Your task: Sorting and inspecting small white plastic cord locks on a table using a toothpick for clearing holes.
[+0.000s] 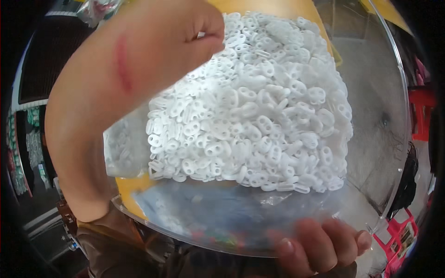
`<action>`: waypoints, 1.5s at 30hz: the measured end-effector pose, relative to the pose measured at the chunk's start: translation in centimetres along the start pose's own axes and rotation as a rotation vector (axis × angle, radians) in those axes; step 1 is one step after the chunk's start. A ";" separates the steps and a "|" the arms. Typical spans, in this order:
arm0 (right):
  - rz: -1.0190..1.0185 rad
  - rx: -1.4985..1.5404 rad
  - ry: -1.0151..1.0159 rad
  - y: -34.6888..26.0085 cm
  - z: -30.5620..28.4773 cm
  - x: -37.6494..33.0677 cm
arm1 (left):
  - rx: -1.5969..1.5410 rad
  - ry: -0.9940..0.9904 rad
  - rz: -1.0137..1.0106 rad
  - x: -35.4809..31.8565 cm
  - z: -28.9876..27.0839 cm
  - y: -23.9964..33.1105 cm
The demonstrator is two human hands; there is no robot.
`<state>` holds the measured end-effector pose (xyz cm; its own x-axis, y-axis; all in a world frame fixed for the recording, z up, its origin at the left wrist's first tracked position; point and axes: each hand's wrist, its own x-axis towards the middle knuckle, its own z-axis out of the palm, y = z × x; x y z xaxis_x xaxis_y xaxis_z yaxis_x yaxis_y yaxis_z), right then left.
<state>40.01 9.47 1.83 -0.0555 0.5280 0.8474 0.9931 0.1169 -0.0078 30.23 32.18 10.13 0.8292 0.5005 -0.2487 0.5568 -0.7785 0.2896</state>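
Note:
A large heap of small white oval plastic pieces [259, 111], most with two holes, fills the middle of the head view. The pile lies in a wide clear plastic tray [399, 167] with a curved rim. My left forearm arches over the pile's left side. The left hand [201, 30] is closed at the far left edge of the heap, and a small white bit shows between its fingers. At the tray's near right edge is my right hand [324, 245], its fingers curled and smeared a little. What it holds, if anything, is hidden.
A yellow surface [282, 6] shows behind and below the tray. A translucent box [124, 146] of similar pieces stands left of the pile. Crumpled clear plastic [97, 10] lies far left. Red plastic stools [421, 113] stand at the right.

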 end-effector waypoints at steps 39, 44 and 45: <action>-0.136 0.016 -0.234 0.8 -0.8 0.3 | -0.054 -0.468 0.102 -5.4 3.0 -0.6; -0.103 0.022 0.046 0.7 1.0 0.1 | 0.097 -0.305 0.086 -5.5 3.2 -0.7; -0.105 0.025 0.004 0.6 0.9 0.2 | 0.103 -0.277 0.031 -5.4 3.1 -0.4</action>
<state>40.54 10.36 1.51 -0.1591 0.5079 0.8466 0.9789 0.1928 0.0683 25.41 28.58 8.47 0.7931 0.3643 -0.4882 0.5117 -0.8332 0.2096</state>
